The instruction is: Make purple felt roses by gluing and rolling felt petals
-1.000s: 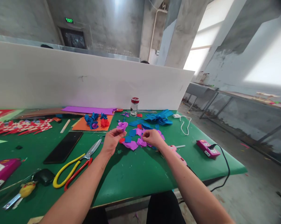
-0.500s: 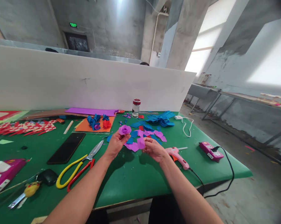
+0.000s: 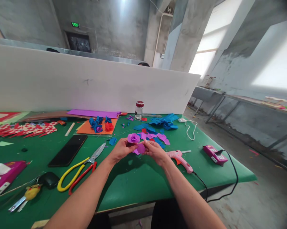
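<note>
Purple paper rose (image 3: 133,138) held above a green tabletop (image 3: 129,187)

In the head view, the rose is a tight spiral of thin, matt layers with curled outer edges, raised in front of the person's chest over the smooth, faintly glossy table covering. The left hand (image 3: 121,150) has thumb and fingers closed on its base. The right hand (image 3: 155,152) has thumb and forefinger together, pinching the edge of a flat, rounded purple petal (image 3: 141,148) just below the bloom (the exact contact between petal and flower is too small to tell).

Behind the hands lie loose purple petals (image 3: 161,137) and crumpled blue paper (image 3: 166,122), near a clear glass jar (image 3: 139,112) with a red lid. A pink plastic glue gun (image 3: 184,162) rests beside the right forearm. To the left are metal-bladed scissors (image 3: 95,155) with yellow and red handles, and ruffled blue paper flowers (image 3: 95,122) on an orange sheet (image 3: 82,128).
</note>
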The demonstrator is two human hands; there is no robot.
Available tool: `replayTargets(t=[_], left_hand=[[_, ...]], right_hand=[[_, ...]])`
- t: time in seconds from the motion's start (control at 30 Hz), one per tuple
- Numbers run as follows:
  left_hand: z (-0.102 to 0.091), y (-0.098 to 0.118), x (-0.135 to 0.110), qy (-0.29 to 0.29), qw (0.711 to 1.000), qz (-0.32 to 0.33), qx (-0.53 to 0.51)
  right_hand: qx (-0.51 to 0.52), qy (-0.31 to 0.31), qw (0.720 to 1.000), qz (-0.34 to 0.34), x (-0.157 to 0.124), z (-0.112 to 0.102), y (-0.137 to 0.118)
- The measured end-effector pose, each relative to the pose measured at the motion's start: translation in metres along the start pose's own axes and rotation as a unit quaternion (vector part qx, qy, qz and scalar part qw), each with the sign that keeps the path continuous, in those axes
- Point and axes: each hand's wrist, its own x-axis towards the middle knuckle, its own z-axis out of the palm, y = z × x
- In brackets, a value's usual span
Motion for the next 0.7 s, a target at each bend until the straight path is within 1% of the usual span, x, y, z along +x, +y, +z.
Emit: replayTargets(t=[0.1,0.17,0.2,0.27,0.33,0.4,0.47,0.53,0.6,0.7], left_hand=[[0.001,-0.001,0.002,-0.044,0.999,0.006,0.011],[0.002,-0.003,0.003,-0.051,0.999,0.006,0.011],[0.002,-0.003,0.003,-0.045,0.999,0.006,0.007],[0.002,-0.004,0.004,-0.023,1.0,0.002,-0.005],[0.003,-0.004,0.004,-0.004,1.0,-0.005,-0.013],[0.004,-0.004,0.004,0.004,1.0,-0.014,-0.016],[0.004,-0.005,0.004,0.011,1.0,-0.016,-0.015],[0.005,-0.005,0.004,0.025,1.0,-0.01,-0.014],[0.005,-0.005,0.004,0.046,0.999,-0.001,-0.014],[0.003,-0.004,0.004,0.058,0.998,0.005,-0.008]], right_hand=[[-0.105,-0.012,0.994,-0.027,0.0,-0.002,-0.009],[-0.148,-0.005,0.989,-0.023,0.0,-0.003,-0.011],[-0.144,0.011,0.989,-0.016,0.001,-0.003,-0.01],[-0.082,0.066,0.994,-0.006,0.001,-0.001,-0.008],[0.023,0.125,0.992,-0.003,0.0,0.004,-0.004],[0.116,0.16,0.98,-0.005,-0.002,0.013,0.001],[0.172,0.178,0.969,-0.013,-0.005,0.023,0.005],[0.199,0.194,0.96,-0.025,-0.007,0.034,0.01],[0.2,0.201,0.958,-0.026,-0.009,0.041,0.015],[0.144,0.208,0.967,-0.033,-0.011,0.044,0.021]])
